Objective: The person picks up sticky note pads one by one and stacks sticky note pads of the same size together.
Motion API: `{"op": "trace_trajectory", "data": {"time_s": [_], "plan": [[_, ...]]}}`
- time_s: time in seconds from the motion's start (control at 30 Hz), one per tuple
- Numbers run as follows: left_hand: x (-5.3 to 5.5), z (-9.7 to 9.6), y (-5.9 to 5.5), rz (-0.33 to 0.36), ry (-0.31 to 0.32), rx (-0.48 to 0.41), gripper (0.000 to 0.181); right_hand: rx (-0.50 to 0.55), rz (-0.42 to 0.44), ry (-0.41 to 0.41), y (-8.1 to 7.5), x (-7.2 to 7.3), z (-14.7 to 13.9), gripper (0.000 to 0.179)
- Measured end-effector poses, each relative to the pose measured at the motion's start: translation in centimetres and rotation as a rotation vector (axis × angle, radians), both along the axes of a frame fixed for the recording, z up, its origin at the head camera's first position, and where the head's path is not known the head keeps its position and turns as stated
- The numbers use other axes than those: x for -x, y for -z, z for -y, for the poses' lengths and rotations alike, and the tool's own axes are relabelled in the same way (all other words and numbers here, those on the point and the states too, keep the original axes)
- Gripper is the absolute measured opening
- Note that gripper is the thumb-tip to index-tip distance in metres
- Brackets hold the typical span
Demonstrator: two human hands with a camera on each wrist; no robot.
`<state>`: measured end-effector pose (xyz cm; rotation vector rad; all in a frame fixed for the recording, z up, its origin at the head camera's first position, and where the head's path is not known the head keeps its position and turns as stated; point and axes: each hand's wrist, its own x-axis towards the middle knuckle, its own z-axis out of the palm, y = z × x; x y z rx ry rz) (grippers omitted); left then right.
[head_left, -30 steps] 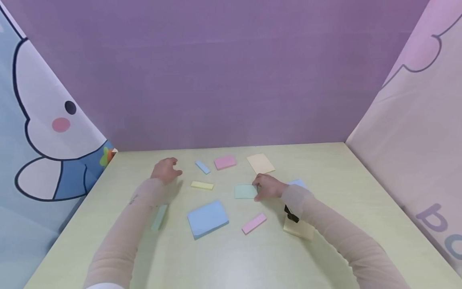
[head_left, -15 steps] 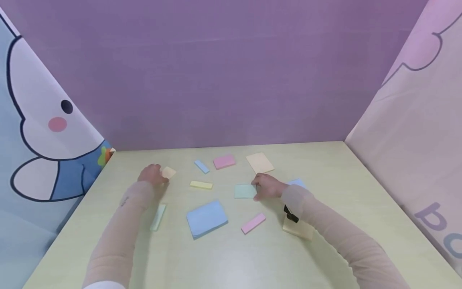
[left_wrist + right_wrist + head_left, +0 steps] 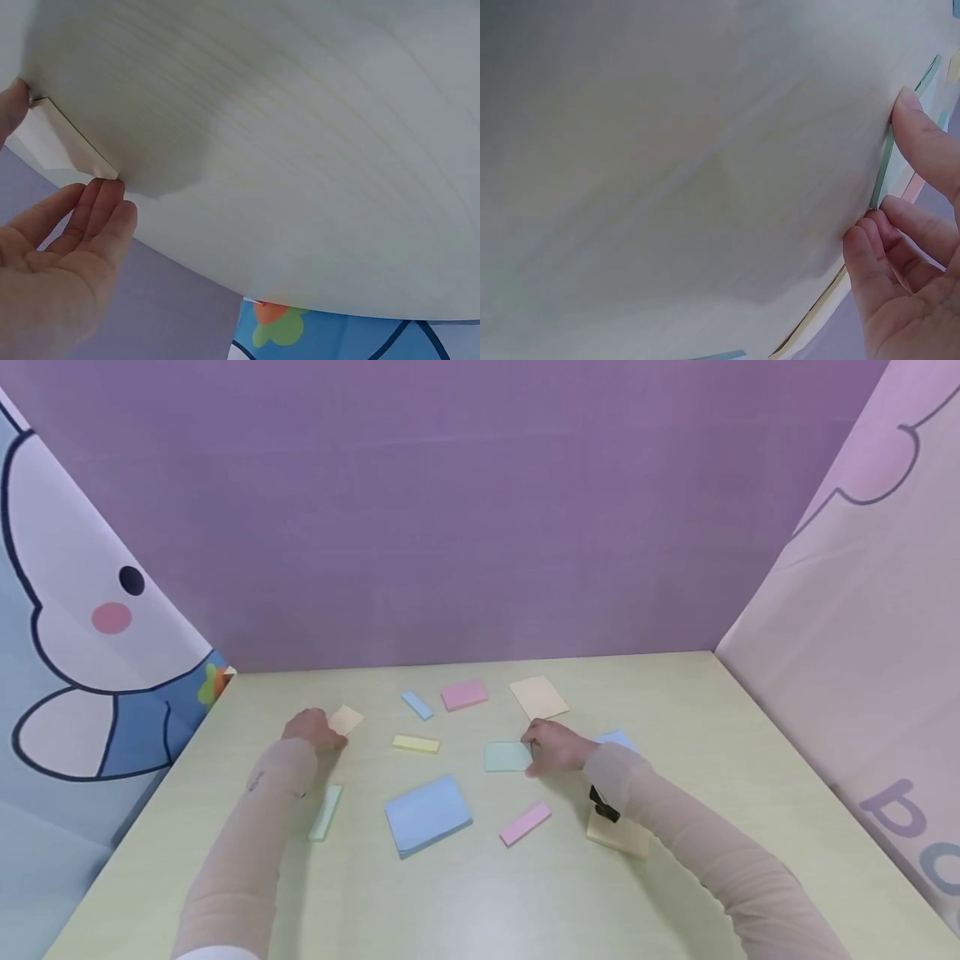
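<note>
My left hand point(image 3: 315, 731) is at the back left of the table, by a small peach sticky note pad point(image 3: 347, 720). In the left wrist view, thumb and fingers grip this pad point(image 3: 64, 139) at opposite corners. Near the middle, my right hand point(image 3: 558, 747) holds a mint-green sticky note pad point(image 3: 506, 757) by its right end. The right wrist view shows the thumb on the green pad's long edge point(image 3: 885, 161) and the fingertips at its corner. Both pads lie flat on the table.
On the table point(image 3: 465, 910) lie a large blue pad point(image 3: 429, 817), pink strip point(image 3: 526, 824), yellow strip point(image 3: 416, 744), green strip point(image 3: 326, 813), small blue strip point(image 3: 417, 705), pink pad point(image 3: 463, 695) and peach pad point(image 3: 538, 697). The right forearm partly covers a tan pad point(image 3: 618, 837) and blue pad point(image 3: 618, 740).
My left hand has moved left and slightly nearer, uncovering the small peach pad, and now grips it. The right hand stays in place on the green pad.
</note>
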<state>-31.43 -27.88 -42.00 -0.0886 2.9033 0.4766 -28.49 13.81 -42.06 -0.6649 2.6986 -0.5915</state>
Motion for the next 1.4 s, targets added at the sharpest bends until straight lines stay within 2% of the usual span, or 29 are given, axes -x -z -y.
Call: {"op": "trace_trajectory", "data": {"time_s": [0.4,0.57,0.8,0.97,1.2,1.33,1.4], "plan": [[0.0,-0.1,-0.2,-0.015,0.009,0.025,0.046,0.01,0.017,0.026,0.0,0.1,-0.1,0.056],[-0.2,0.0,-0.3,-0.038,0.034,0.009,0.039,0.008,0.017,0.029,0.1,0.1,-0.1,0.057],[-0.6,-0.2,-0.6,-0.033,0.031,-0.014,0.033,0.016,0.019,0.022,0.4,0.2,-0.1,0.057],[-0.3,0.3,-0.2,-0.059,0.051,-0.018,0.028,0.006,0.012,0.029,0.5,0.3,0.0,0.056],[-0.2,0.6,0.1,-0.066,0.038,-0.053,0.035,0.022,0.021,0.034,0.1,0.1,0.0,0.056],[-0.4,0.4,0.2,-0.049,0.036,-0.041,0.059,0.03,0.029,0.039,0.2,0.1,0.0,0.056],[-0.4,0.5,0.5,-0.03,0.035,-0.047,0.062,0.034,0.03,0.038,0.3,0.1,0.0,0.056]]}}
